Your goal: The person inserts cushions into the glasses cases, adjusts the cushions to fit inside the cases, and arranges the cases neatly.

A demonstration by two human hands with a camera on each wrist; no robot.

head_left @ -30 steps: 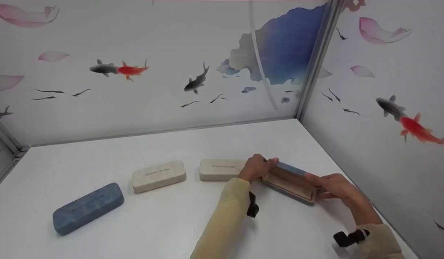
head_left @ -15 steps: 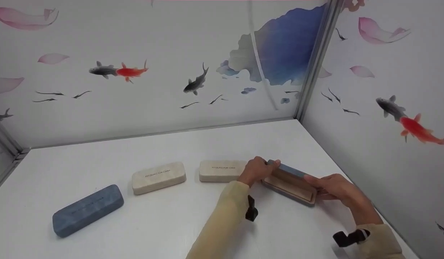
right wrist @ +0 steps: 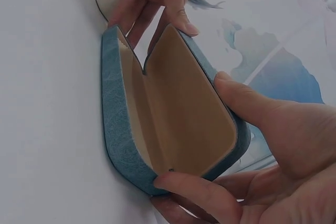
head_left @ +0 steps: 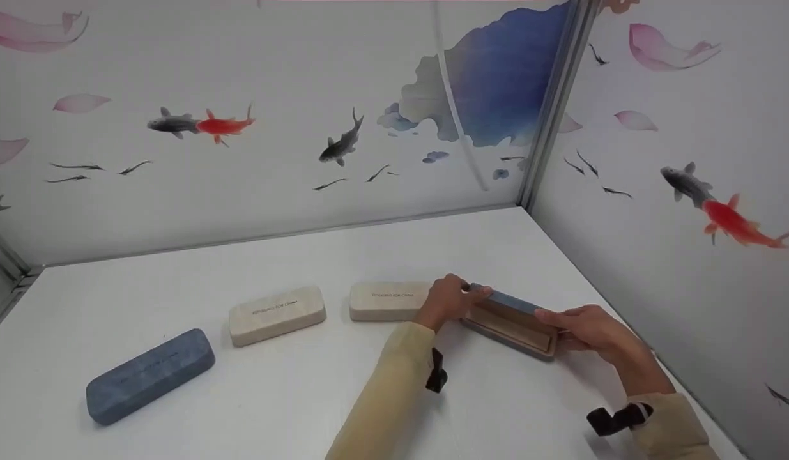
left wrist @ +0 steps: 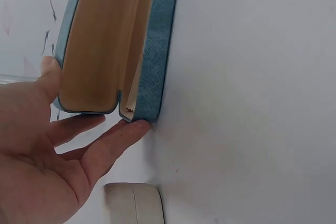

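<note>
A blue glasses case [head_left: 512, 324] rests on the table at the right with its lid partly raised, and its tan lining shows in both wrist views. At the case's left end, my left hand [head_left: 446, 299] holds it, with the thumb [left wrist: 50, 74] on the lid's edge and the fingertips against the end of the base. My right hand [head_left: 595, 329] grips the other end. Its thumb [right wrist: 239, 95] lies on the lid's rim, and a finger [right wrist: 197, 190] presses the corner of the base.
Close to the left hand lies a shut cream glasses case [head_left: 388, 301], partly hidden by that hand. Farther left are another cream case [head_left: 278, 315] and a shut blue case [head_left: 150, 375]. Printed wall panels border the white table [head_left: 260, 409] at the back and right.
The head view has shifted slightly. Both hands keep their hold on the blue glasses case, and its lid stands at about the same angle.
</note>
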